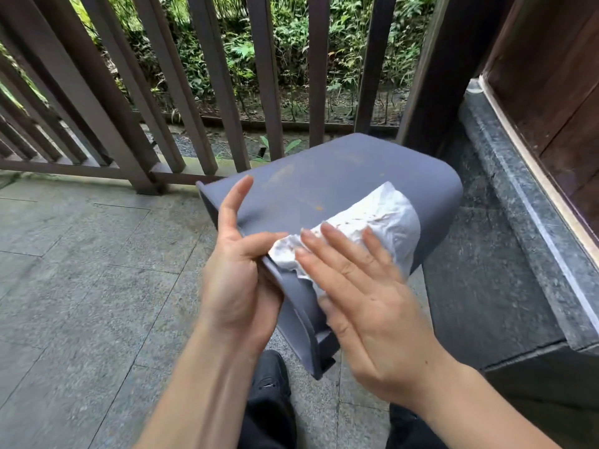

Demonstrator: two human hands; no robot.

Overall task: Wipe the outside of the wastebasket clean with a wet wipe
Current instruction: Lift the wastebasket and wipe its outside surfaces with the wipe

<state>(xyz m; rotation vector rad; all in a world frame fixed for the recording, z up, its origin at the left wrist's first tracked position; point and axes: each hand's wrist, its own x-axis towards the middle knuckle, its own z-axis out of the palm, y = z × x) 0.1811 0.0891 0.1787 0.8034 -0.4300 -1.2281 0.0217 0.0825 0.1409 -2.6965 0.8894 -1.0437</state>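
Note:
A grey plastic wastebasket (327,183) is held on its side in the air, its open rim toward me and its base pointing away. My left hand (238,283) grips the rim at the near left, thumb on the outer wall and index finger stretched up along it. My right hand (366,303) presses a crumpled white wet wipe (382,218) flat against the outer side wall, fingers spread over it. The wipe shows brownish dirt marks. Orange-brown smudges (311,205) sit on the wall above the wipe.
A brown slatted railing (207,92) stands right behind the basket, with greenery beyond. A dark stone ledge (518,202) and a wooden frame (551,76) rise on the right. Grey paving slabs (81,270) lie to the left. My dark-clothed knees (269,400) show below.

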